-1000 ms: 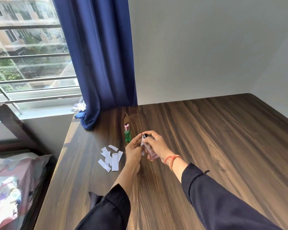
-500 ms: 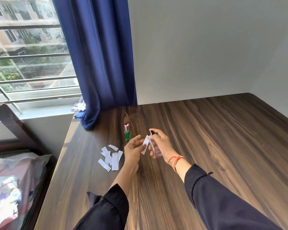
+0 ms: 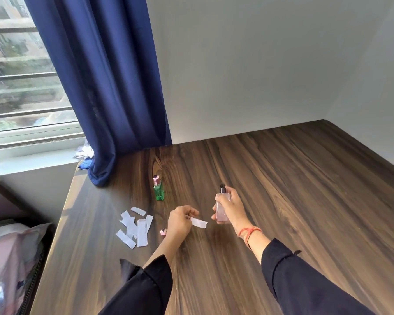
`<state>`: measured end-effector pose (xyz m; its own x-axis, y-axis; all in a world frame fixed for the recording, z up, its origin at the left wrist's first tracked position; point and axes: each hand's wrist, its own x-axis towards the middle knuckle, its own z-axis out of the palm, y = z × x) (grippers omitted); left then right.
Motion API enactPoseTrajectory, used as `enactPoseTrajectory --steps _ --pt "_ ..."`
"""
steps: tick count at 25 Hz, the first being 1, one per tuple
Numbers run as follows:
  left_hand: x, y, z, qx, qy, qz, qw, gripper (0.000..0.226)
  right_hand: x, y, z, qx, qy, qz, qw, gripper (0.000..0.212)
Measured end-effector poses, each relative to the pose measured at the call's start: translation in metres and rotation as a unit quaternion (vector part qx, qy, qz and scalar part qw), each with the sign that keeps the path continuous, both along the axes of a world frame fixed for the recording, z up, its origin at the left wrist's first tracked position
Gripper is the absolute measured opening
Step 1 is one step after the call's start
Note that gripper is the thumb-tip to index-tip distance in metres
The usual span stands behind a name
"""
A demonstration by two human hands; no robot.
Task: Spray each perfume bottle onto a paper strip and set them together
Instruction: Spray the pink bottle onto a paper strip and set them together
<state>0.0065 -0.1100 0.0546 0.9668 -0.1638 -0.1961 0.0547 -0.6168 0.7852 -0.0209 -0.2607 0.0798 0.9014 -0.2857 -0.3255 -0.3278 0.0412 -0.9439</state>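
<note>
My right hand (image 3: 231,206) grips a clear pink perfume bottle (image 3: 222,208) upright, its black spray nozzle bare at the top. My left hand (image 3: 180,222) pinches a white paper strip (image 3: 199,222) by one end, and the strip points right toward the bottle's base without touching it. A small green bottle (image 3: 158,189) with a pink cap stands on the wooden table (image 3: 282,201) behind my hands. Several loose white paper strips (image 3: 135,226) lie in a pile left of my left hand. A small pink cap (image 3: 163,231) rests beside my left wrist.
A dark blue curtain (image 3: 105,87) hangs down onto the table's far left corner beside a barred window (image 3: 21,76). White walls (image 3: 259,64) close the table's far and right sides. A bed with patterned bedding (image 3: 7,269) lies below the table's left edge.
My hands have drawn apart. The right hand moved the pink bottle to the right and stood it upright, and the left hand lowered the strip away from the nozzle.
</note>
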Motion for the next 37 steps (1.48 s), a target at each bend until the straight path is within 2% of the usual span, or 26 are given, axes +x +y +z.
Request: enactPoseTrajectory --steps 4,11,13,16,19,24,28,30,33,35,37 --pt "0.016 -0.017 -0.012 0.100 -0.025 -0.137 0.985 0.043 0.003 -0.017 -0.012 0.035 0.010 -0.040 0.999 0.019" --pt "0.035 -0.037 -0.013 0.260 -0.093 -0.260 0.925 0.041 0.015 -0.027 -0.035 -0.080 0.018 0.021 0.996 0.033" --pt "0.034 -0.030 -0.014 0.229 -0.126 -0.237 0.936 0.042 0.021 -0.024 -0.036 -0.104 0.004 0.046 0.994 0.028" --pt "0.024 -0.005 -0.021 0.139 -0.167 -0.117 0.969 0.036 0.030 -0.017 -0.032 -0.144 -0.018 0.111 0.983 0.026" --pt "0.002 0.026 -0.030 0.137 -0.199 -0.030 0.970 0.031 0.038 -0.006 -0.028 -0.179 -0.036 0.189 0.965 0.029" --pt "-0.034 0.054 -0.040 0.170 -0.147 0.019 0.974 0.044 0.046 0.009 -0.027 -0.198 -0.039 0.248 0.948 0.030" --pt "-0.042 0.056 -0.047 0.156 -0.113 0.046 0.980 0.028 0.046 0.009 -0.027 -0.209 -0.021 0.268 0.940 0.028" --pt "-0.039 0.052 -0.039 0.112 -0.094 0.088 0.985 0.030 0.046 0.008 -0.025 -0.212 -0.018 0.274 0.938 0.029" --pt "-0.028 0.033 -0.011 -0.003 -0.100 0.170 0.980 0.042 0.045 0.008 -0.027 -0.234 -0.015 0.279 0.931 0.030" --pt "-0.018 0.016 0.010 -0.074 -0.130 0.183 0.972 0.039 0.044 0.008 -0.028 -0.249 -0.015 0.278 0.928 0.030" --pt "-0.010 -0.002 0.026 -0.106 -0.149 0.162 0.970 0.028 0.043 0.009 -0.030 -0.260 -0.014 0.277 0.925 0.028"
